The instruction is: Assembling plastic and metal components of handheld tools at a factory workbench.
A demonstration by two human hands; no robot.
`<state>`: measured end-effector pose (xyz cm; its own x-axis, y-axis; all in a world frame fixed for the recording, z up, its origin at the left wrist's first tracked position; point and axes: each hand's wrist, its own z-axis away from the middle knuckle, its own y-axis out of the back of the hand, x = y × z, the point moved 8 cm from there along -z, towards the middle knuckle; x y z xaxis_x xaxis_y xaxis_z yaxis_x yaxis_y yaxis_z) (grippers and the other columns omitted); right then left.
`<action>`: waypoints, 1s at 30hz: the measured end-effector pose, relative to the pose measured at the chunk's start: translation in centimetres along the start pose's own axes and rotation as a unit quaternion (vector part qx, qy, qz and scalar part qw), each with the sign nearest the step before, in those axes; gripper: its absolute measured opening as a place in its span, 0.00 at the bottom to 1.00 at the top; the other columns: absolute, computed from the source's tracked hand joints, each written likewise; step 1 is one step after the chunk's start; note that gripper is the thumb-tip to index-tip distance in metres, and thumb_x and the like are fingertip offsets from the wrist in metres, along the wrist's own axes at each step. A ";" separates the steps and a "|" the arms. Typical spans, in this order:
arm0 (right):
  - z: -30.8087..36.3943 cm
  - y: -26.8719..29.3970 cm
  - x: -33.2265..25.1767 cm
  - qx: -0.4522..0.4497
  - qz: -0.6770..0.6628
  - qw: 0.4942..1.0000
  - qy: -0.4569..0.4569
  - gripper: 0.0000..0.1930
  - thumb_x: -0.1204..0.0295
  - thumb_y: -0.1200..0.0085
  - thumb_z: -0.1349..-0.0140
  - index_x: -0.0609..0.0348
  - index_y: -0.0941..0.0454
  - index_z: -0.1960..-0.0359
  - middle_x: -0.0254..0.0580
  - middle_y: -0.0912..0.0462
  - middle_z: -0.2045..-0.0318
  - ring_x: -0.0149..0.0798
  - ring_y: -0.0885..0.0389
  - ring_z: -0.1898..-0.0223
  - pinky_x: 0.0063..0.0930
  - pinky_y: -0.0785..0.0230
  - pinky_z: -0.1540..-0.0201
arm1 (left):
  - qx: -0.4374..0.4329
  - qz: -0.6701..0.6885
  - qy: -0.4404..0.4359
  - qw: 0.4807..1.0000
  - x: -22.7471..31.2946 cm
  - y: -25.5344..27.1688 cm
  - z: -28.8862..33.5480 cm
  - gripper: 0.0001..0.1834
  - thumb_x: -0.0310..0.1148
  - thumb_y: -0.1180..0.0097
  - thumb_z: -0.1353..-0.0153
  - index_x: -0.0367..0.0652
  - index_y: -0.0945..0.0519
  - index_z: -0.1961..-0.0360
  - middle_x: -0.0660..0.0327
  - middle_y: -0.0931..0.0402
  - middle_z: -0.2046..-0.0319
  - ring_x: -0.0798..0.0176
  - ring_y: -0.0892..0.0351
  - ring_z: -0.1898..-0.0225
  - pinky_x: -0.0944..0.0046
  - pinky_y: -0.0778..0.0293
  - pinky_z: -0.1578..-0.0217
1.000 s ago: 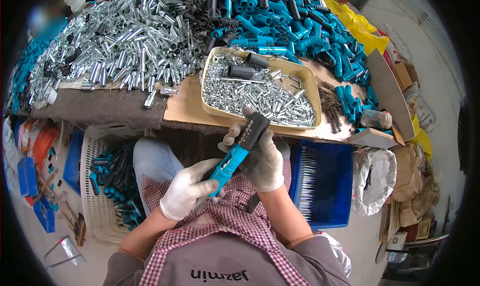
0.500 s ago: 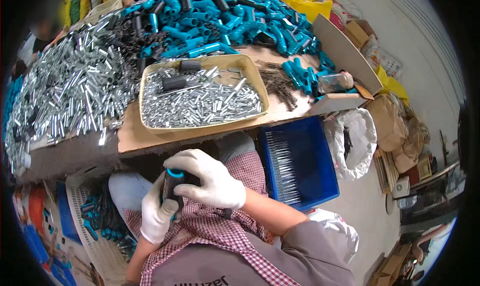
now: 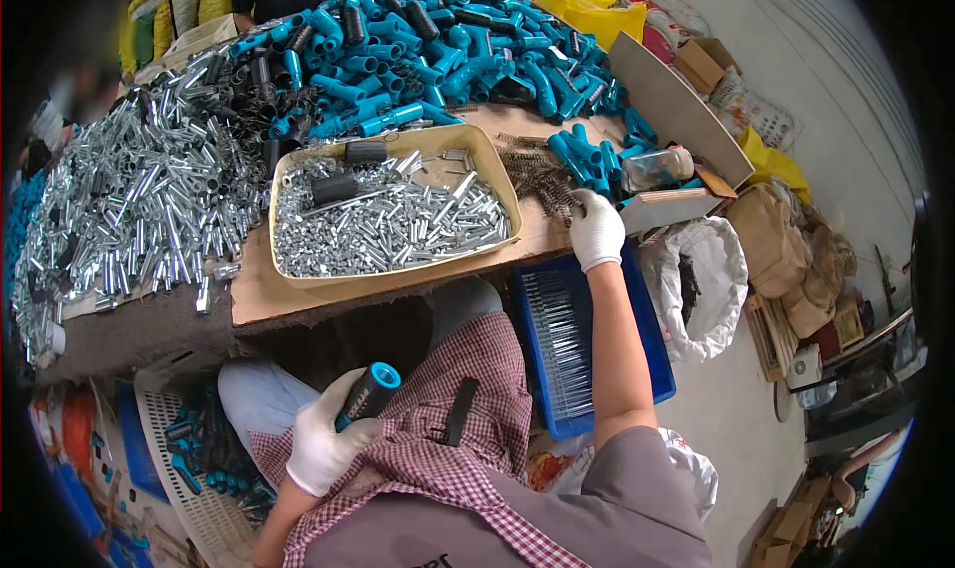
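Left hand (image 3: 323,444) is low over the lap, forearm in from lower left; thumb and fingers are closed around a black cylindrical handle (image 3: 368,394), tilted, its teal-rimmed open end facing up and to the right. Right arm is stretched forward above the blue bin (image 3: 649,339); right hand (image 3: 597,230) is palm down at the table's front edge, fingers bunched and pointing at the near end of the spring pile (image 3: 542,175), just beside some loose teal tubes (image 3: 587,155); cannot tell whether the fingertips pinch a spring. Cream tray (image 3: 388,273) on the table, left of that hand: loaded with small silvery metal parts (image 3: 398,230), plus two black cylinders (image 3: 335,190) at the back left. Blue bin, below table level: rows of thin metal rods (image 3: 557,339). White sack (image 3: 731,294) right of the bin, mouth open, something dark inside, unclear. White slatted basket (image 3: 169,434), lower left by the leg: teal-and-black pieces (image 3: 214,478). Clear jar (image 3: 657,168) lies near the teal tubes, contents unreadable.
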<state>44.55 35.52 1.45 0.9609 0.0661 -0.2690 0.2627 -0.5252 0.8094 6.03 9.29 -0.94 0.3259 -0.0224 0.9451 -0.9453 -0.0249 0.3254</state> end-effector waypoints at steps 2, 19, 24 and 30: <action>-0.4 1.0 0.0 0.070 -0.034 0.997 -0.016 0.09 0.71 0.45 0.36 0.53 0.17 0.56 0.52 0.16 0.61 0.56 0.17 0.57 0.43 0.26 0.53 | 0.005 -0.010 0.002 1.000 -0.2 0.0 0.1 0.48 0.64 0.33 0.48 0.29 0.26 0.41 0.61 0.21 0.70 0.68 0.22 0.68 0.66 0.25 0.63; 1.2 2.3 -16.2 0.027 -0.268 0.950 0.160 0.09 0.77 0.45 0.35 0.59 0.18 0.54 0.52 0.14 0.63 0.48 0.14 0.63 0.34 0.24 0.58 | 0.019 -0.014 0.021 0.999 -0.2 1.9 1.4 0.39 0.50 0.30 0.45 0.35 0.26 0.40 0.50 0.17 0.64 0.60 0.14 0.63 0.62 0.22 0.58; 1.5 2.3 -15.9 -0.030 -0.457 0.888 0.037 0.09 0.80 0.47 0.34 0.63 0.18 0.55 0.35 0.18 0.71 0.28 0.24 0.72 0.22 0.30 0.67 | 0.018 0.032 0.054 0.998 -1.1 2.6 0.7 0.45 0.59 0.32 0.45 0.31 0.27 0.40 0.52 0.17 0.66 0.61 0.15 0.64 0.63 0.22 0.59; 10.8 6.9 -26.6 -0.345 -0.443 0.757 0.335 0.08 0.76 0.39 0.41 0.57 0.16 0.60 0.42 0.15 0.63 0.46 0.16 0.60 0.36 0.24 0.53 | 0.032 0.043 0.051 0.997 0.1 3.7 -0.2 0.43 0.56 0.30 0.46 0.32 0.27 0.40 0.53 0.17 0.66 0.63 0.15 0.66 0.64 0.22 0.61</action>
<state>19.84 21.00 8.57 0.1486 0.6702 -0.7271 0.5912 0.5292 0.6087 2.53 9.37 0.41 0.2364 0.0754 0.9687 -0.9657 -0.0918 0.2428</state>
